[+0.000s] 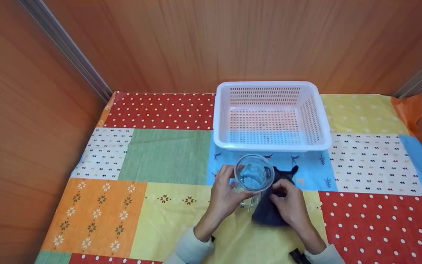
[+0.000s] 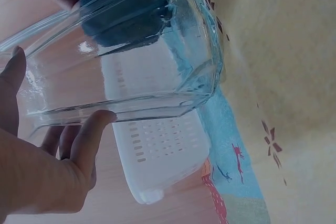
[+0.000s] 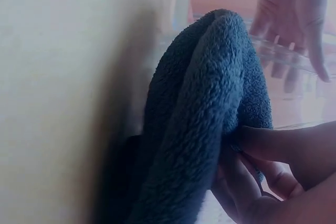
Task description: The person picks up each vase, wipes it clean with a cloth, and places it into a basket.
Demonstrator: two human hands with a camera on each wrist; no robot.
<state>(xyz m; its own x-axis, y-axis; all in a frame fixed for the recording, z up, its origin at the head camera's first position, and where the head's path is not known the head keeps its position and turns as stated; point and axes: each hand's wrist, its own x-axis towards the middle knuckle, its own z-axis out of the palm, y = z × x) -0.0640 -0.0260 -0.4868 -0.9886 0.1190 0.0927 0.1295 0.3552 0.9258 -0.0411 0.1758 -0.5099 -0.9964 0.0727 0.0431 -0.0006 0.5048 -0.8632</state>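
Note:
My left hand (image 1: 224, 192) grips a clear faceted glass cup (image 2: 58, 85) near its rim, thumb on one side and fingers on the other. In the head view the round mouth of the cup faces up toward the camera. Just right of it, my right hand (image 1: 288, 201) pinches a dark blue terry cloth (image 3: 197, 93) between thumb and fingers. The cloth is folded over and hangs down beside the cup, overlapping its side in the left wrist view. Part of the cloth is hidden behind my right hand.
Behind both hands stands a white perforated plastic basket (image 1: 271, 147), with nothing in it. A patchwork tablecloth (image 1: 167, 156) covers the table. Wood-grain panels (image 1: 233, 44) rise at the back and on both sides.

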